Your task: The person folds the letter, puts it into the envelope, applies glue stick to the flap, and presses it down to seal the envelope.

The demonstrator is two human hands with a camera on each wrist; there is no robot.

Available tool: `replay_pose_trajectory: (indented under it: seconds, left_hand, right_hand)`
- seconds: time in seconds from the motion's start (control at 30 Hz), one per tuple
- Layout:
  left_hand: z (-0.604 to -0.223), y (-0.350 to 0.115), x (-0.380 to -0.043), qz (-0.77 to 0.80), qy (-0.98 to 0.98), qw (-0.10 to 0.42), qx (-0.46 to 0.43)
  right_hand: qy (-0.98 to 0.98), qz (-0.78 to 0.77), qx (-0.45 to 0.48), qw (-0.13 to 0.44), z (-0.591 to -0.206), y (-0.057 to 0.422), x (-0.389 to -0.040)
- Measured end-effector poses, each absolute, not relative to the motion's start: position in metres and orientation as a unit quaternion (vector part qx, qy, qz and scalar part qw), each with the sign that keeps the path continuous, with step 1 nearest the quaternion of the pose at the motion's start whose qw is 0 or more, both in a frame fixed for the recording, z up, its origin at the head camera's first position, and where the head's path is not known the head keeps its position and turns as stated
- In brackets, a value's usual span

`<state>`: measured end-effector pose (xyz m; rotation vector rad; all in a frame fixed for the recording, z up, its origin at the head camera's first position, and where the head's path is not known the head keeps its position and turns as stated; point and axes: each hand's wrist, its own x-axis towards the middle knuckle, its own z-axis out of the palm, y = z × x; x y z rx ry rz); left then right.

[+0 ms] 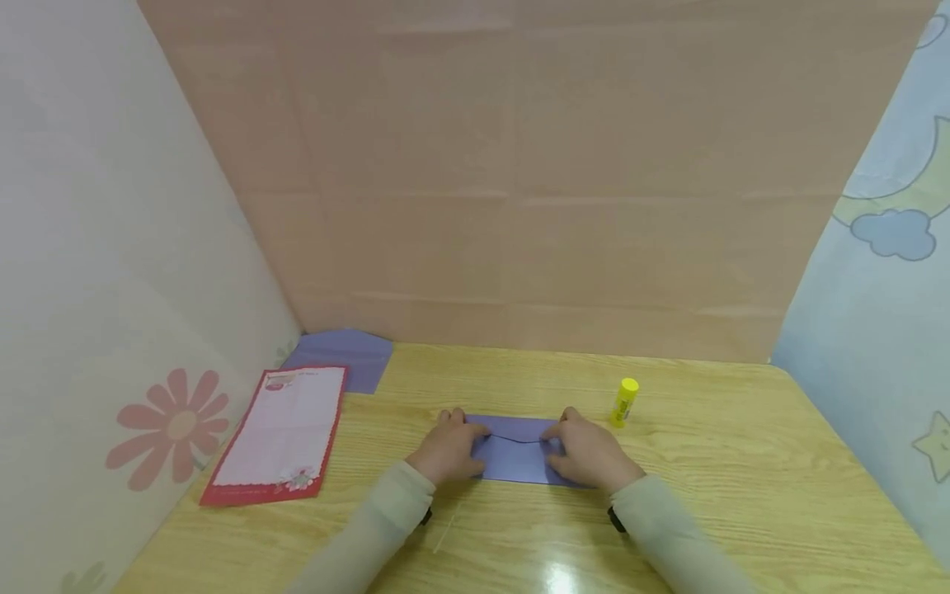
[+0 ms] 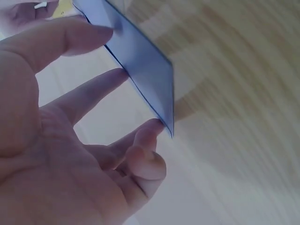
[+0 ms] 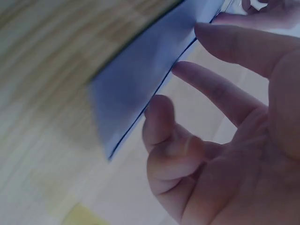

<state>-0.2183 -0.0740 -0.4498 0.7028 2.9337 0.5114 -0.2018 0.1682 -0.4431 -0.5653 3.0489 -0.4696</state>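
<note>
A blue-purple envelope (image 1: 512, 470) lies on the table in front of the person, its flap folded toward them and the flap's edge showing as a dark curved line. At its left end the left hand (image 1: 448, 447) rests with thumb and fingertips on the paper. In the left wrist view, the thumb (image 2: 89, 35) touches the face of the envelope (image 2: 145, 70) and the other fingertips meet its edge. The right hand (image 1: 590, 450) mirrors this at the right end. Its index finger (image 3: 206, 84) extends to the envelope's edge in the right wrist view, with the outer fingers bent.
A yellow glue stick (image 1: 625, 402) stands upright beyond the right hand. To the left lies a red-bordered sheet of letter paper (image 1: 285, 429), overlapping a second purple envelope (image 1: 359, 363). A brown paper-covered wall (image 1: 519, 206) closes off the back of the wooden table (image 1: 742, 462).
</note>
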Motion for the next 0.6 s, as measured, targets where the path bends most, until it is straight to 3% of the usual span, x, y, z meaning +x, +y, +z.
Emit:
replay_pose_trajectory:
  seconds: [0.33,0.6]
  left_hand:
    - [-0.448,-0.047,-0.215,0.158,0.952,0.084,0.25]
    - [-0.451,-0.06,-0.217,0.148,0.964,0.064,0.209]
  right_hand:
    - [0.962,-0.143,-0.232,-0.005,-0.445,0.138,-0.197]
    - [0.978,-0.109,-0.179,-0.008,-0.45,0.155,-0.195]
